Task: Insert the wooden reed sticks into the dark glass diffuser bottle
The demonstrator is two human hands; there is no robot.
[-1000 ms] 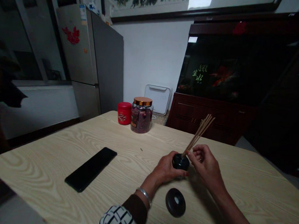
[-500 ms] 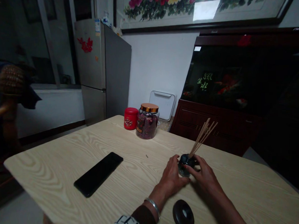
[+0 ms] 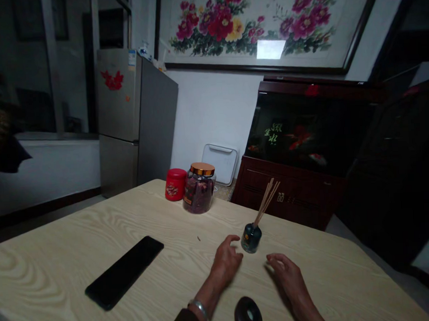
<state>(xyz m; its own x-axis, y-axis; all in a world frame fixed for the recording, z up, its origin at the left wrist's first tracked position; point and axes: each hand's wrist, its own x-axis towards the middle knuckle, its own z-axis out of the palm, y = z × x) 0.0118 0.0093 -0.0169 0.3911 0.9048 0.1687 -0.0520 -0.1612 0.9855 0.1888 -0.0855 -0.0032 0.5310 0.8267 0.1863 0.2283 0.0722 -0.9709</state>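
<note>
On the table [image 3: 335,269], the reed bottle [image 3: 251,240] stood upright on its own base, apparently letting the left hand [image 3: 225,259] just beside it and the right hand [image 3: 287,274] farther off curve loosely, holding nothing.

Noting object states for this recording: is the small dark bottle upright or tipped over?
Upright: the bottle stands on its base on the table, with the thin sticks slanting upward from its top.
</note>
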